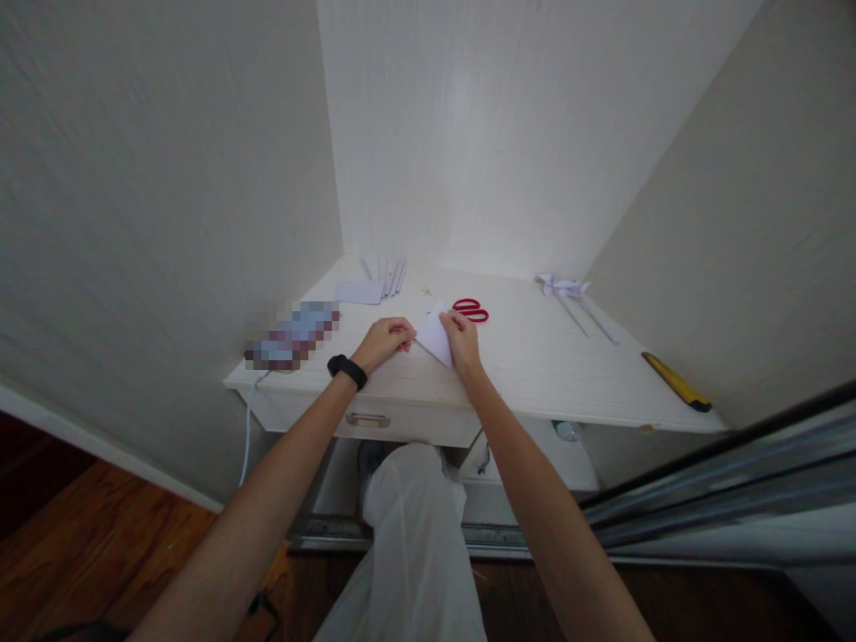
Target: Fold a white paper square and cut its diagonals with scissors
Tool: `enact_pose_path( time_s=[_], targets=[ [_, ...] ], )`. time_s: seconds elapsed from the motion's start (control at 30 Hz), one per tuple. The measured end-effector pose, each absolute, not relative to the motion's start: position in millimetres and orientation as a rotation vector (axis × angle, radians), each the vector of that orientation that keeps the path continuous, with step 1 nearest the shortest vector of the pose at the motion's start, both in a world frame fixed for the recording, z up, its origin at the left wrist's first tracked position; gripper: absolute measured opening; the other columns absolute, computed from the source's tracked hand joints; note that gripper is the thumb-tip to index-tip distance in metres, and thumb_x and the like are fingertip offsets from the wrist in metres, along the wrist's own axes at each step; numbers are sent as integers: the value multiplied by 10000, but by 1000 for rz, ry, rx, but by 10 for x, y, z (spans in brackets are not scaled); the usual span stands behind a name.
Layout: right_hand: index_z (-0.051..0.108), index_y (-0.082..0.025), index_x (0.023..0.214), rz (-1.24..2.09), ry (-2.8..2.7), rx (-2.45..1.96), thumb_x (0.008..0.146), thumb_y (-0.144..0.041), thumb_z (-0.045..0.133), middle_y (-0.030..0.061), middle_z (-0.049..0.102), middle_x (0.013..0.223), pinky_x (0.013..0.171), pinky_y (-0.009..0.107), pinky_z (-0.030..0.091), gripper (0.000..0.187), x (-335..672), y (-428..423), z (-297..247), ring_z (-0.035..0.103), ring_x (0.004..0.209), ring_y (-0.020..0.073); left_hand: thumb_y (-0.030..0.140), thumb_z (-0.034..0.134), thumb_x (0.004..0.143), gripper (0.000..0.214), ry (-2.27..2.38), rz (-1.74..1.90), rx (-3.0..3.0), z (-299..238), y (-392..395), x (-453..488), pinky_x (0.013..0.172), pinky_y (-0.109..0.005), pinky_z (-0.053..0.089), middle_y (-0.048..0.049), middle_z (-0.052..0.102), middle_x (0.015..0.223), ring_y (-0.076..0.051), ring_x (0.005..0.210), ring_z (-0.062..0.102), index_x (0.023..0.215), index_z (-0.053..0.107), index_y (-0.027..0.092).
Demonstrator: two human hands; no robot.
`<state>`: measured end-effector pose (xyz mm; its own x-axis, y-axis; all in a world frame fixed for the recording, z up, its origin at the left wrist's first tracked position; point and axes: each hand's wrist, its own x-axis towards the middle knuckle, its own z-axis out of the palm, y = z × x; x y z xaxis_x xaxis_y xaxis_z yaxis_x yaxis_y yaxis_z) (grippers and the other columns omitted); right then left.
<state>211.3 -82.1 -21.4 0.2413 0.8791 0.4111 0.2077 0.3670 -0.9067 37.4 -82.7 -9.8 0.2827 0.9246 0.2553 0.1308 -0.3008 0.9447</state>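
White paper [433, 341], roughly triangular as it shows, is between the two hands near the front edge of the desk [514, 379] — can't tell from where I stand if it rests on the wood. Right hand [461, 337]: thumb and fingers pinching the sheet's right side. Left hand [391, 339]: fingertips bunched at the left corner; can't tell if they pinch it or only touch.

Step looks like working a fold, my judgement. Doing it well: light, steady right pinch, corners matched before any pressure, crease run flat against the desk; a rushed crease would likely skew. Red-handled scissors [471, 310] lie just beyond the right hand — better to keep knuckles off them.
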Motion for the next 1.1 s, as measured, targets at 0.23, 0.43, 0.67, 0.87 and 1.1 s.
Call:
enact_pose_path(
  time_s=[0.23,0.43,0.67,0.87,1.1],
  targets=[
    [484,-204,614,589,-1241,-1209,725,-459,602,-43,406,557,532,244,301,301,2119,-849,-186,382,564,119,293,634,679,138,952,1071,1690,-147,-779,369,538,-249,386,-10,593,542,-129,518,533,651,638,158],
    [439,-202,565,600,-1214,-1140,755,-483,553,-37,392,568,541,255,277,358,2116,-853,-185,362,581,118,327,623,705,175,936,1011,1757,-196,-731,348,558,-245,380,-6,594,551,-123,536,520,656,629,160],
    [569,-172,677,588,-1111,-1150,723,-376,594,-21,512,614,594,258,357,210,2142,-806,-208,447,604,130,346,622,695,192,930,943,1791,-143,-779,352,532,-236,316,-11,606,557,-120,531,495,670,644,156],
    [543,-182,655,513,-1110,-1204,771,-367,539,-13,509,613,591,254,355,219,2142,-842,-163,441,615,137,344,623,695,188,934,924,1797,-144,-775,354,523,-234,296,-8,607,554,-117,521,481,678,649,159],
    [557,-191,757,525,-1087,-1182,752,-378,567,-25,514,619,581,254,352,188,2168,-798,-225,441,583,138,327,628,682,168,914,949,1775,-156,-761,360,541,-238,329,-14,611,550,-126,539,519,666,655,161]
  ],
)
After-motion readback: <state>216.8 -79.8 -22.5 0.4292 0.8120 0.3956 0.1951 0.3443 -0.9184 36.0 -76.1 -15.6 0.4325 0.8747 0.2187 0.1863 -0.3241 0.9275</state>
